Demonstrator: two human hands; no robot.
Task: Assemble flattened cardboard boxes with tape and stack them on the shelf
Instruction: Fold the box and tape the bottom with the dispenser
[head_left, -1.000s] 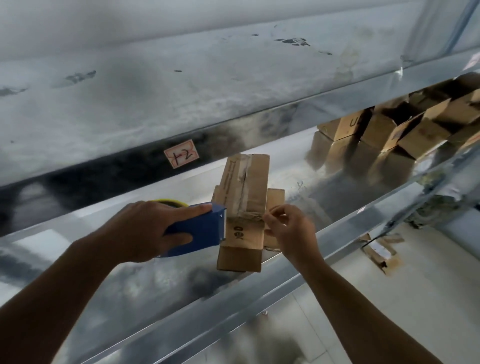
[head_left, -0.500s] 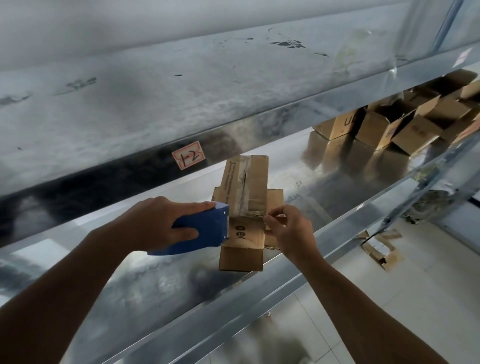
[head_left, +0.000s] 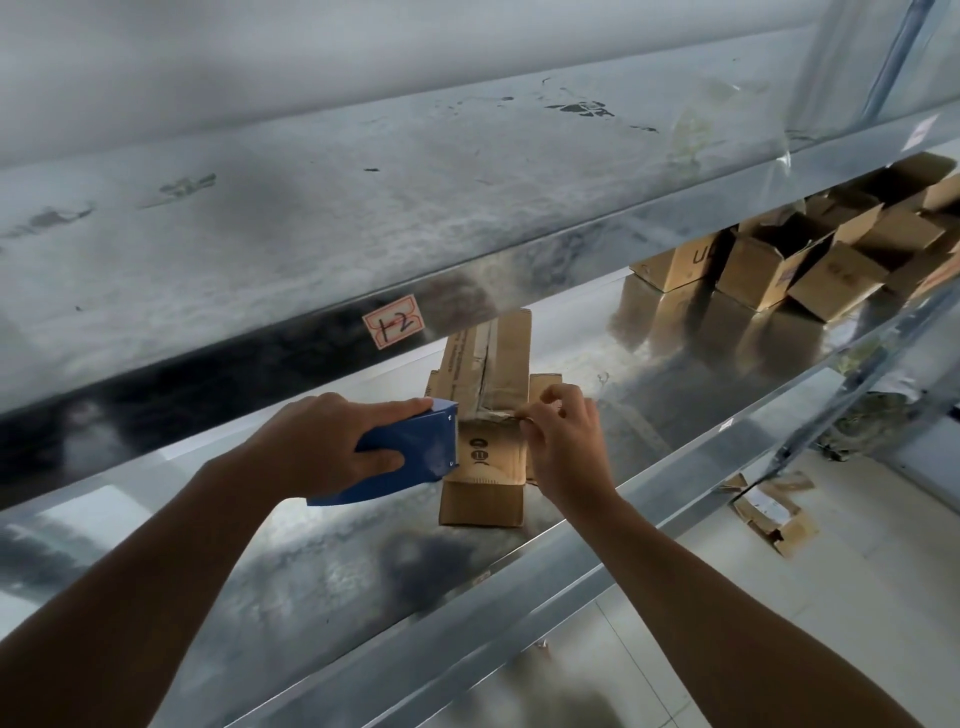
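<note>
A small brown cardboard box (head_left: 485, 488) lies on the shiny metal shelf (head_left: 322, 566), its taped bottom seam pointing away from me. My left hand (head_left: 322, 449) grips a blue tape dispenser (head_left: 415, 452), whose front edge sits against the box's left side at the fold. My right hand (head_left: 563, 441) pinches the end of the clear tape at the box's right edge. The tape strip runs across the fold between both hands.
Several assembled open boxes (head_left: 810, 260) stand at the far right of the same shelf. A label reading "12" (head_left: 393, 321) is stuck on the beam of the shelf above. Cardboard scraps (head_left: 769, 514) lie on the tiled floor below right.
The dispenser has shifted slightly right, closer against the box. My right hand keeps pinching the tape at the same spot. The camera has tilted a little.
</note>
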